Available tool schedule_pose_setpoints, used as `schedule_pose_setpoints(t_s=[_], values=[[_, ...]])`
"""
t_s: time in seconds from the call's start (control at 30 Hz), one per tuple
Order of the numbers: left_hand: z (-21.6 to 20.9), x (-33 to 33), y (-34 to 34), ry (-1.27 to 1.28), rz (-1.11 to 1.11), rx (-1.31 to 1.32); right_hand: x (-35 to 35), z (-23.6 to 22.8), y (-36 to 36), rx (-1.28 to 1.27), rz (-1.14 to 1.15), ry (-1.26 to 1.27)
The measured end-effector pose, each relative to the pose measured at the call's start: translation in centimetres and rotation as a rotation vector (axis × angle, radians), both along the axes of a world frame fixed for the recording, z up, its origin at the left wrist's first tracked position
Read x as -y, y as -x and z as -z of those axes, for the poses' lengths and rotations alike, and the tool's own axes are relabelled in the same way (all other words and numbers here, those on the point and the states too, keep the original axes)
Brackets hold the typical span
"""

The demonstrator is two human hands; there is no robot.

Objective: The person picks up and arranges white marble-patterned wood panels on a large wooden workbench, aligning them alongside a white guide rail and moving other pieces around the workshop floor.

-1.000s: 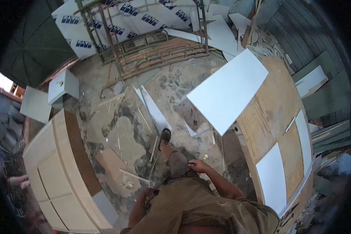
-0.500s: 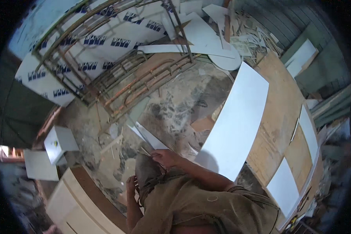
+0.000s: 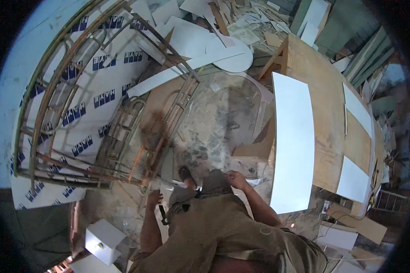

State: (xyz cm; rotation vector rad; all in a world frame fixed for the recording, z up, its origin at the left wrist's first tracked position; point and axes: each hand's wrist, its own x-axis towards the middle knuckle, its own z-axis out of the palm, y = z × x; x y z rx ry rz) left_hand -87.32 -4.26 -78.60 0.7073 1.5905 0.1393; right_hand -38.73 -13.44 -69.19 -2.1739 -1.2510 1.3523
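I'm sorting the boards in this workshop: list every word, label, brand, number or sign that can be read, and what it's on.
Large white sheet, upper left: repeated dark-blue blocks of lettering; legible, but I don't copy printed words.
White box-shaped piece, lower left: small yellow-and-dark mark, too small to read.
No other text is legible.
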Motion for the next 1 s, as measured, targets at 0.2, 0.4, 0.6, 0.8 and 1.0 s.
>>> schedule_pose_setpoints(t_s=[0.2,0.4,0.6,0.8,1.0], values=[[-1.4,-17.2,2.3,-0.225,0.200,-0.015,-0.6,7.1,-1.2,-0.006,0.183,-0.165],[-4.9,-26.7,-5.7,0.057,0.030,-0.171,-4.3,17.6,-2.4,0.325,-0.573,0.014],[0.7,-32.7,-19.8,0.002,0.373,-0.086,-8.0,34.4,-15.9,-0.217,0.343,0.194],[-6.0,-48.8,-33.5,-0.273,0.651,-0.177,-37.6,18.9,-26.2,0.169,-0.427,0.397],[-0.8,-64.8,-42.5,-0.301,0.680,-0.107,-55.1,3.1,-31.2,-0.144,0.498,-0.407]])
